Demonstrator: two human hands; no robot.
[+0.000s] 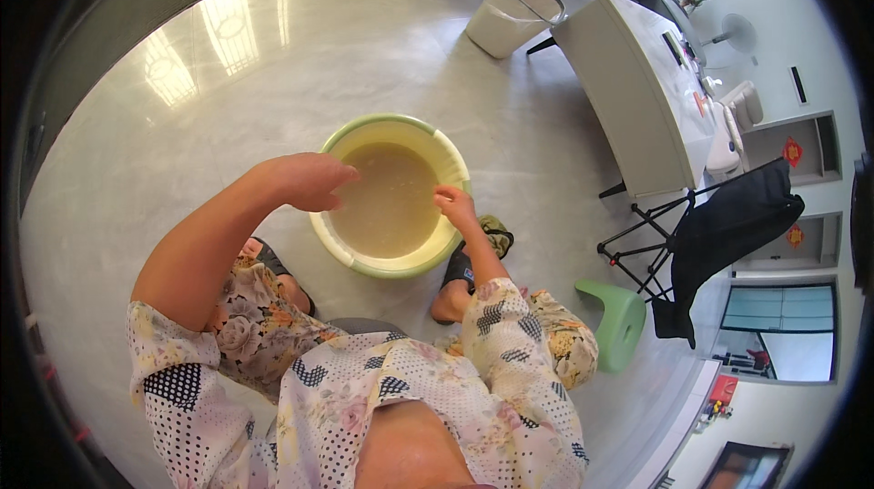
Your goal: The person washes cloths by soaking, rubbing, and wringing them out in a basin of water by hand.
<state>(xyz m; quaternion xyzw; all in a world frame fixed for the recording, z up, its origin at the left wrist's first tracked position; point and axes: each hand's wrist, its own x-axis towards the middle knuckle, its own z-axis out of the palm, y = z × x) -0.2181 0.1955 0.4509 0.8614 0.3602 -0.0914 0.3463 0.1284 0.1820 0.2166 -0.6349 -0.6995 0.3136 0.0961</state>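
Observation:
A round plastic basin (392, 267), yellow inside with a green rim, stands on the floor between my feet. Cloudy brownish water (386, 199) fills its lower part. Above the basin's left side hovers my left hand (317, 182), its fingers apart and pointing over the water, with nothing seen in it. At the right rim is my right hand (454, 205), its fingers curled; whether they hold anything is not clear. A bunched olive-green cloth item (496, 236) lies beside my right sandal, just below the right hand.
A green plastic stool (618, 325) and a black folding chair (724, 243) stand to the right. A white table (628, 93) and a lined waste bin (502, 21) are at the upper right. My sandalled feet flank the basin.

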